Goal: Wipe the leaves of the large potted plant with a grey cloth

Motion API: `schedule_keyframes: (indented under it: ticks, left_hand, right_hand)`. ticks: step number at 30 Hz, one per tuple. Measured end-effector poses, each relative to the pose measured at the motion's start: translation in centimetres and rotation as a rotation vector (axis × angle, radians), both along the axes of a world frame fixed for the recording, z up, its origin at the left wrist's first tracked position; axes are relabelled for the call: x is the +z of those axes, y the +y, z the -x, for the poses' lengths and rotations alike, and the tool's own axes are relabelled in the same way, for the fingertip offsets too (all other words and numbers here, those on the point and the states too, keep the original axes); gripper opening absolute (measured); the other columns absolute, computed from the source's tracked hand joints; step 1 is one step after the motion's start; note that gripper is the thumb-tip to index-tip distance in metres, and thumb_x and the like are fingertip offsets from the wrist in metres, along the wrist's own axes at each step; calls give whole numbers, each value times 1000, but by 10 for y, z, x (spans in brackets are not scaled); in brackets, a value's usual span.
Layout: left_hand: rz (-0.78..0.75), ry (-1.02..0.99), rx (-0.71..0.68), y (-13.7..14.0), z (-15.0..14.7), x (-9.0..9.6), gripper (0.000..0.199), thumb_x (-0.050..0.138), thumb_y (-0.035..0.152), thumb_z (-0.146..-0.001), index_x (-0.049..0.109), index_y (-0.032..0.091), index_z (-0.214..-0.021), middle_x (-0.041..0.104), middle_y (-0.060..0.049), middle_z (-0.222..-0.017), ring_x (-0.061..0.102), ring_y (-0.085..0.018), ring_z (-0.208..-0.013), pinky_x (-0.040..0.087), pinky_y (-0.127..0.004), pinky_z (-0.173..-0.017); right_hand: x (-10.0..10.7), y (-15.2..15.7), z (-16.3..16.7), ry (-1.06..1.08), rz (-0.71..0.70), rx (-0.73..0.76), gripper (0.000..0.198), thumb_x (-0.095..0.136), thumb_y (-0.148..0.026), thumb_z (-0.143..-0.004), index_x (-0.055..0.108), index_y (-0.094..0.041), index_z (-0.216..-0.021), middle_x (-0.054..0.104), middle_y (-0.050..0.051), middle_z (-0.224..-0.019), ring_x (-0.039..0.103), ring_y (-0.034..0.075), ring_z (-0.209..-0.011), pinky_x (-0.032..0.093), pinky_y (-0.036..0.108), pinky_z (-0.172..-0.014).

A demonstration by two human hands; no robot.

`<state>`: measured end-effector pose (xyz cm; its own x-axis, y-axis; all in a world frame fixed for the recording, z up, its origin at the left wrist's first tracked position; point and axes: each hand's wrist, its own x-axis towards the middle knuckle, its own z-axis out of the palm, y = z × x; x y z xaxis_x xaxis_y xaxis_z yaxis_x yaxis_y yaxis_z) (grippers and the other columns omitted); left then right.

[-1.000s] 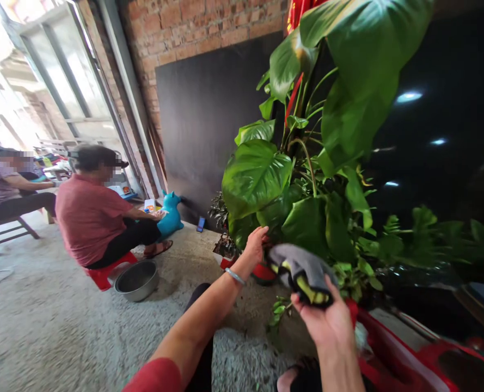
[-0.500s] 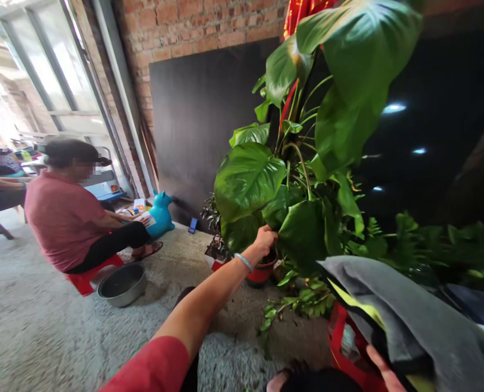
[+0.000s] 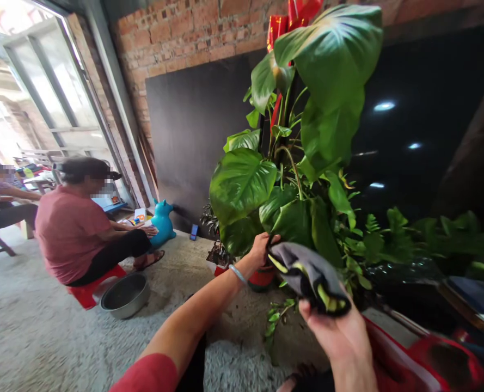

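Note:
My left hand (image 3: 261, 249), with a pale bangle on its wrist, is closed at the lower edge of a large green leaf (image 3: 293, 223) and appears to pinch it; the fingertips are partly hidden. That leaf belongs to a tall potted plant whose red pot (image 3: 261, 279) stands just below. Bunched in my right hand (image 3: 342, 329) is a grey cloth (image 3: 307, 267) with yellow and black edging. The cloth's far end reaches the leaf close to my left fingers, and I cannot tell whether it touches.
A person in a pink shirt (image 3: 72, 228) sits on a red stool (image 3: 82, 294) beside a metal basin (image 3: 125, 296). A blue animal-shaped toy (image 3: 163, 223) and a phone (image 3: 194, 232) are near the black panel (image 3: 184, 136). Low plants (image 3: 397, 234) spread at right.
My right hand has brought the grey cloth from the lower right up and left to the leaf. My left hand stays at the leaf's edge. The view has shifted slightly.

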<state>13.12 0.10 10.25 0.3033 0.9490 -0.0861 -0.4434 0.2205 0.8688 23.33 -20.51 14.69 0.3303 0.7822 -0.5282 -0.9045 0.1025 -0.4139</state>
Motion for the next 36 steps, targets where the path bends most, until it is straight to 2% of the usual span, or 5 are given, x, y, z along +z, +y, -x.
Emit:
schedule_keyframes:
  ticks: [5, 10, 19, 28, 36]
  left_hand:
    - [-11, 49, 31, 8, 23, -2, 29, 88, 26, -61, 62, 16, -68, 65, 0, -63, 59, -13, -57, 49, -26, -59]
    - [-3, 25, -26, 1, 12, -6, 25, 87, 27, -65, 66, 16, -75, 69, -4, -71, 62, -16, -65, 52, -30, -66]
    - [29, 18, 0, 4, 29, -8, 26, 86, 26, -63, 64, 16, -71, 66, -1, -65, 59, -14, -61, 48, -27, -62]
    - [51, -36, -72, -7, 6, -5, 29, 87, 28, -62, 64, 16, -74, 67, -1, -69, 61, -15, -61, 50, -29, -63]
    - [-2, 84, 16, -13, 57, -30, 23, 79, 25, -65, 70, 14, -83, 69, -5, -75, 60, -14, -61, 46, -26, -58]
  right_hand:
    - [12, -49, -20, -280, -104, -277, 18, 61, -44, -86, 73, -34, -96, 77, 2, -106, 70, 27, -88, 56, 41, -53]
    - [70, -3, -12, -547, -555, -557, 32, 65, -42, -78, 73, -36, -108, 72, -1, -122, 65, 27, -111, 59, 42, -72]
    - [-46, -11, 1, 5, 72, -59, 8, 60, -26, -80, 67, -26, -84, 75, 2, -76, 68, 25, -65, 53, 39, -49]
    - [42, 13, -7, -389, -411, -503, 34, 58, -29, -75, 73, -33, -106, 75, -3, -111, 69, 25, -103, 59, 40, -64]
    - [-77, -10, 15, 57, 52, -71, 20, 64, -27, -71, 70, -26, -90, 78, 3, -86, 71, 28, -75, 57, 45, -56]
